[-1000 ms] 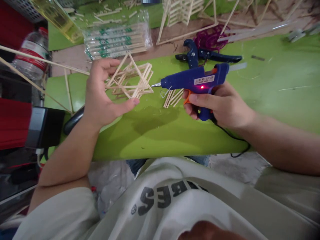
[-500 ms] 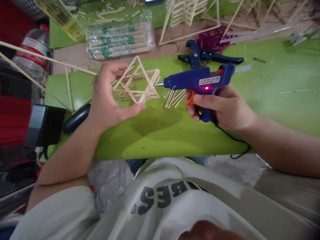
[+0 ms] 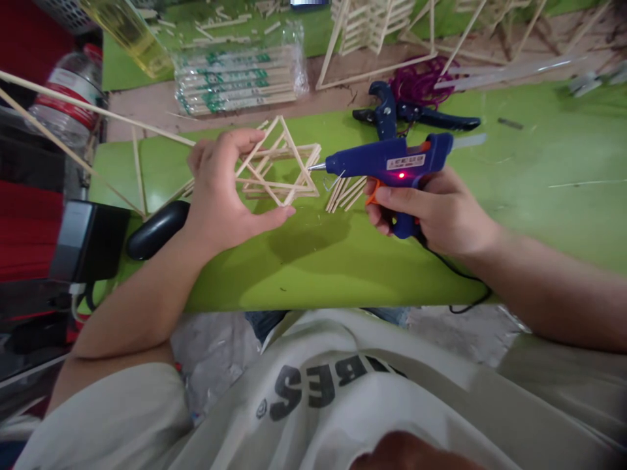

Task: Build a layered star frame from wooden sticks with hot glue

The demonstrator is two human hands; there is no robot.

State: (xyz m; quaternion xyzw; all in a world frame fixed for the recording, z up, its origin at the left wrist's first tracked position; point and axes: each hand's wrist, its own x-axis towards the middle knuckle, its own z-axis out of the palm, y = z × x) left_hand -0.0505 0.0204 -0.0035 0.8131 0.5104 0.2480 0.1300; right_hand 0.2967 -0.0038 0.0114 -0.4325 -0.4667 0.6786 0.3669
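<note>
My left hand (image 3: 223, 192) grips a small frame of glued wooden sticks (image 3: 279, 166), shaped like stacked triangles, just above the green table (image 3: 514, 196). My right hand (image 3: 431, 212) holds a blue hot glue gun (image 3: 392, 163) with its red light on and a finger on the orange trigger. The metal nozzle touches or nearly touches the right corner of the stick frame. A few loose sticks (image 3: 345, 192) lie on the table below the gun.
A second blue glue gun (image 3: 392, 111) lies behind, beside purple string (image 3: 416, 81). A clear pack of sticks (image 3: 240, 78), a water bottle (image 3: 66, 98) and larger stick frames (image 3: 372, 29) stand at the back. A black oval object (image 3: 157, 228) lies left of my wrist.
The stick frame and the glue gun have closed together; the nozzle tip now sits at the frame's right corner. The view has shifted slightly, so everything sits a little lower and to the right.
</note>
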